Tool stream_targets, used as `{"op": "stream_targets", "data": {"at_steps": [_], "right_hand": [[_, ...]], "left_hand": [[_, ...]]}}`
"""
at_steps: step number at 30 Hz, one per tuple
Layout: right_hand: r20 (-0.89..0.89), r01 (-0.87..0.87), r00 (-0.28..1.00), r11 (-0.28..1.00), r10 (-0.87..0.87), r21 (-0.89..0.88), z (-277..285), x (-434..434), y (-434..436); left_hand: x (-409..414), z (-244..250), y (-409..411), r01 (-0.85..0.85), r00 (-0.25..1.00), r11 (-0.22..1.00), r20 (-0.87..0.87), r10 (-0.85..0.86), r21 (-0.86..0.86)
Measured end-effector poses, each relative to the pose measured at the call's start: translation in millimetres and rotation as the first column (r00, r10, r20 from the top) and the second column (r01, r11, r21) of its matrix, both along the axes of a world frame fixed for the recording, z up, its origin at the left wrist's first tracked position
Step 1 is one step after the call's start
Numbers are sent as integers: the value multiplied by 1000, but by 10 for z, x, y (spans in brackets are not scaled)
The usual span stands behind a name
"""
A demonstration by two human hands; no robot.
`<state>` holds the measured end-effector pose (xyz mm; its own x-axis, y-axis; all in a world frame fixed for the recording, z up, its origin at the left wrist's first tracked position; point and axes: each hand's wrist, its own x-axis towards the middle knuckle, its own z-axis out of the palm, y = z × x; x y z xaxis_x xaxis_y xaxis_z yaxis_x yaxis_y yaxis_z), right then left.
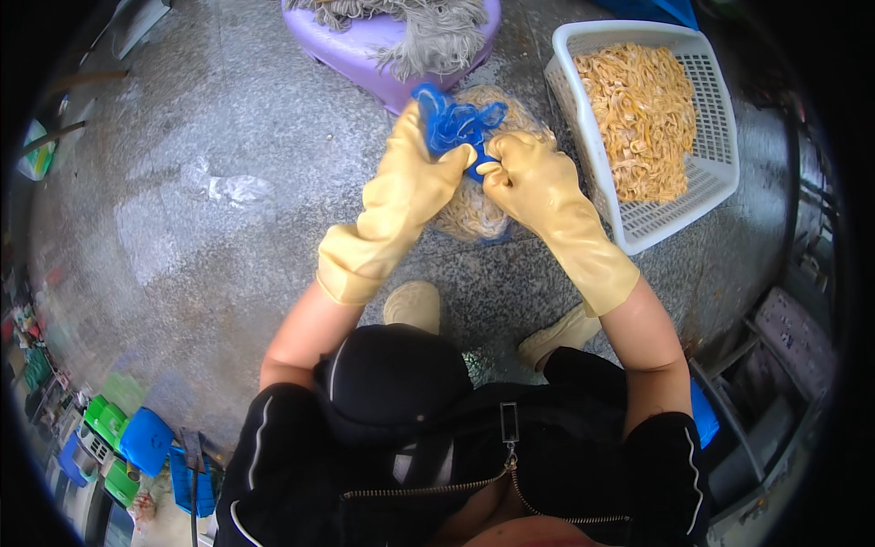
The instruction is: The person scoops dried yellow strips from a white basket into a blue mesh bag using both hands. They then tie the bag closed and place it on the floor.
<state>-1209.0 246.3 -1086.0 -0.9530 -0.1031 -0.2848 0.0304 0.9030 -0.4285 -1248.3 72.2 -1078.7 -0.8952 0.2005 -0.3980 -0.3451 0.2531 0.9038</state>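
Note:
Both hands wear long cream rubber gloves. My left hand [437, 154] is closed on one side of the gathered neck of a blue plastic net bag [454, 126], whose loose end sticks up between the hands. On the other side my right hand [509, 161] grips the same neck, fingers curled in. Below the hands the bag bulges with pale, stringy pieces [472, 215] and rests on the wet stone floor. Just right of the bag is a white plastic basket [588, 130] partly filled with yellowish, noodle-like strips [642, 126].
A purple plastic stool [362, 55] holding a grey string mop head [437, 41] is just beyond the bag. Blue and green plastic containers [145, 441] are at the lower left. A metal-framed chair [786, 349] is at the right. My feet are close below the bag.

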Motion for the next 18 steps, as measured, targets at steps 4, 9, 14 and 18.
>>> {"op": "stream_targets", "data": {"at_steps": [4, 9, 14, 18], "right_hand": [[-192, 104, 970, 966, -151, -237, -52, 106, 22], [409, 513, 855, 645, -320, -567, -81, 173, 110], [875, 871, 483, -91, -23, -483, 70, 245, 208], [810, 834, 543, 31, -224, -551, 219, 234, 108]], "left_hand": [[-83, 80, -94, -2, 356, 955, -892, -278, -298], [-105, -212, 14, 281, 424, 849, -736, -529, -448], [-102, -205, 52, 340, 370, 787, -696, -616, -515], [-32, -121, 186, 274, 397, 863, -768, -503, -424]]}}
